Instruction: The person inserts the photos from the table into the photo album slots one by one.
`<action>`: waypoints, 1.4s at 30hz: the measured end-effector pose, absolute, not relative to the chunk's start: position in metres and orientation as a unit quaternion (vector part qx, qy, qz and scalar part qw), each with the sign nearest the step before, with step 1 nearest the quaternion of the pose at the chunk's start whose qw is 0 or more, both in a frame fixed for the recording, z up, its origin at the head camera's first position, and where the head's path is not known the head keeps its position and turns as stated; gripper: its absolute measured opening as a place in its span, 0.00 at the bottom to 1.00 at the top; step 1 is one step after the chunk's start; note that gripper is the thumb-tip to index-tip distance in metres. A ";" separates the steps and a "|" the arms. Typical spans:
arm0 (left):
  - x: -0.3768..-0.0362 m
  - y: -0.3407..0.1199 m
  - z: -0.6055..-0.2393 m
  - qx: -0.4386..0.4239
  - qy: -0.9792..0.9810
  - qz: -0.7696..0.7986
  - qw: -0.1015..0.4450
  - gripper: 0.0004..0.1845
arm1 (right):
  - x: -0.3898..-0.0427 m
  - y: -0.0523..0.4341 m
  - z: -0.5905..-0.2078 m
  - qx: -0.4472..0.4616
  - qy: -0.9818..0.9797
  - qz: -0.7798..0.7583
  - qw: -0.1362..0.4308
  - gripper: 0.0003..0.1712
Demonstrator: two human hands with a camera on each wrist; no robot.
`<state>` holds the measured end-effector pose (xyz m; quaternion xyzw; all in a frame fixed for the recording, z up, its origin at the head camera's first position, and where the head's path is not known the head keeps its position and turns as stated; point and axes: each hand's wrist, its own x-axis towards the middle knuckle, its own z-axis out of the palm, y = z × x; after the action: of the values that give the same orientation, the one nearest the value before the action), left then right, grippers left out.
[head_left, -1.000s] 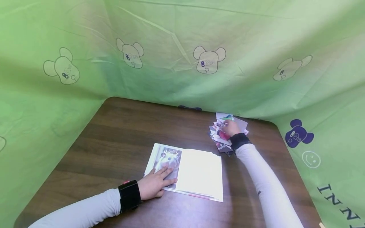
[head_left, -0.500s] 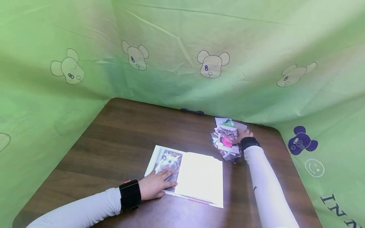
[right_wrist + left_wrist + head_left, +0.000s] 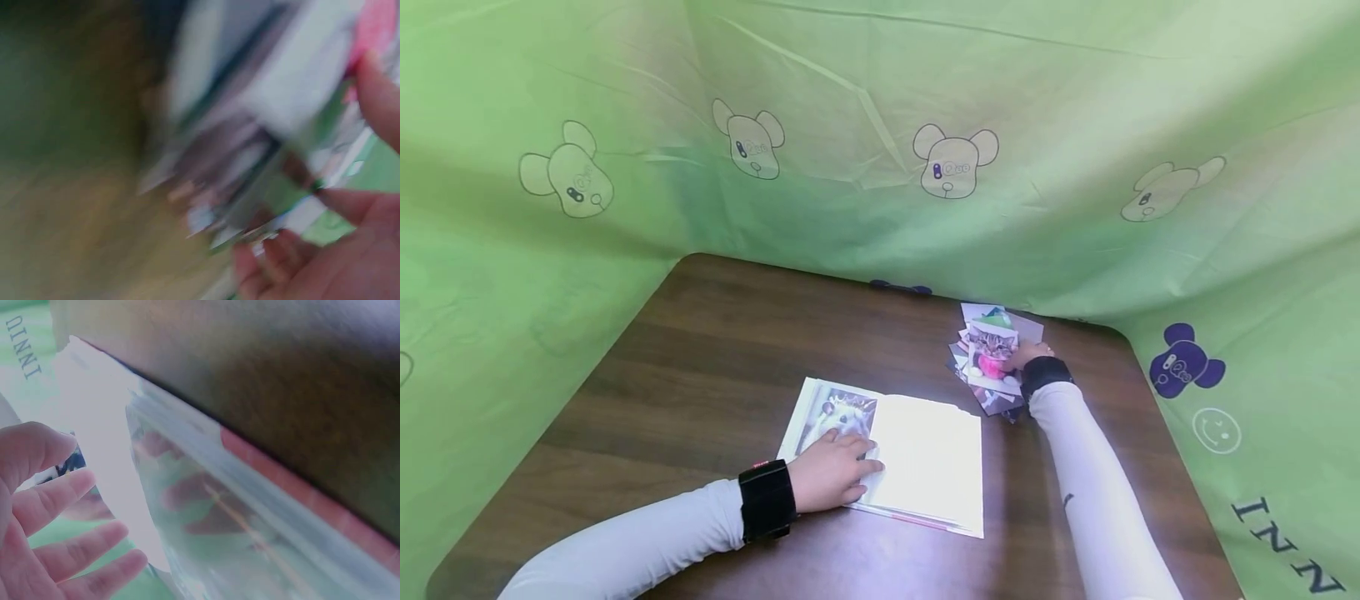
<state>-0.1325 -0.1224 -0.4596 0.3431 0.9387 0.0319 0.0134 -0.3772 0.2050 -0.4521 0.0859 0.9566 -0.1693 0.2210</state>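
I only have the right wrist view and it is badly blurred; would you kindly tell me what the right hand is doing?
Observer: In the head view the right hand pinches a cat photo at the top of a loose pile of photos.
Operator: Thank you. Where is that pile?
Observer: At the far right of the brown table, close to the green curtain.
Operator: And the other hand?
Observer: The left hand rests on the left page of an open album, partly covering a photo already in it.
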 end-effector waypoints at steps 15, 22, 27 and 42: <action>-0.135 -0.104 -0.471 0.375 0.926 0.036 0.033 0.26 | -0.376 0.182 -0.437 0.075 0.961 -0.169 0.207 0.24; -0.145 -0.088 -0.472 0.368 0.929 0.033 0.036 0.27 | -0.372 0.193 -0.416 0.050 0.982 -0.130 0.131 0.20; -0.148 -0.079 -0.473 0.361 0.931 0.046 0.034 0.27 | -0.378 0.202 -0.399 -0.011 0.976 -0.183 0.122 0.18; -0.150 -0.068 -0.473 0.348 0.934 0.058 0.048 0.25 | -0.334 0.143 -0.463 -0.022 0.756 -0.597 0.265 0.02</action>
<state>-0.1498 -0.0677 -0.4725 0.3484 0.9343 0.0578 0.0483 -0.3341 0.1431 -0.4635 -0.0218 0.7565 -0.5974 0.2652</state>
